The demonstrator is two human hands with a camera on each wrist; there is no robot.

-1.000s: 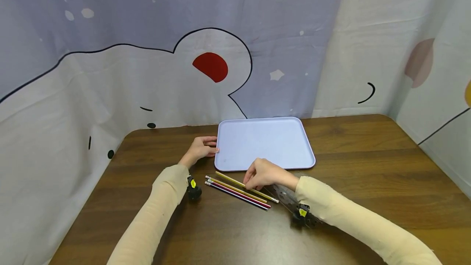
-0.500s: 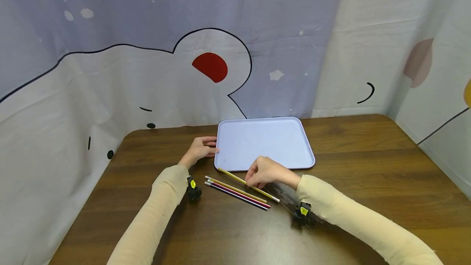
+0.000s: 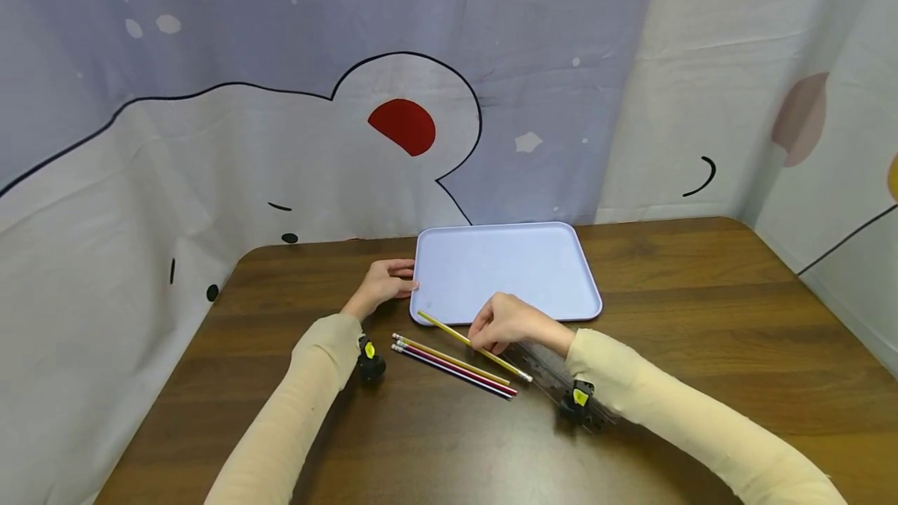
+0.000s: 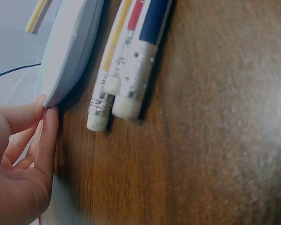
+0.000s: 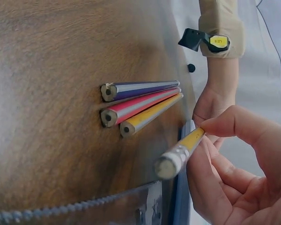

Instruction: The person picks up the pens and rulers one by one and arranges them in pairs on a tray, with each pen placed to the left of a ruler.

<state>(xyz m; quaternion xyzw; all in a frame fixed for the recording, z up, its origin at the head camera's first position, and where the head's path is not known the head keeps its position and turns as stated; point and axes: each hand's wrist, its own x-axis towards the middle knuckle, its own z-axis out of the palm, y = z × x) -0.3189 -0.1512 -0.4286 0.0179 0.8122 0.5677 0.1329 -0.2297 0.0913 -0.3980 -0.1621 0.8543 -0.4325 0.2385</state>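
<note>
Between thumb and fingers my right hand (image 3: 507,321) pinches a yellow pencil (image 5: 193,139), its white eraser end toward the right wrist camera. The pencil's far end reaches over the front left corner of the pale lilac tray (image 3: 505,271). At the tray's left side, my left hand (image 3: 381,285) pinches the rim between thumb and fingers, plainest in the left wrist view. Side by side on the wood in front of the tray lie a yellow pencil (image 5: 147,117), a red pencil (image 5: 140,106) and a dark blue pencil (image 5: 139,90).
A clear plastic sleeve (image 3: 543,369) lies on the brown wooden table (image 3: 673,380), partly under the right wrist. Behind the table hangs a printed curtain (image 3: 547,84). Each wrist bears a small black camera.
My right hand has lifted the yellow pencil slightly and moved it toward the tray, so its far end now overlaps the tray's front left corner. The left hand stays at the rim.
</note>
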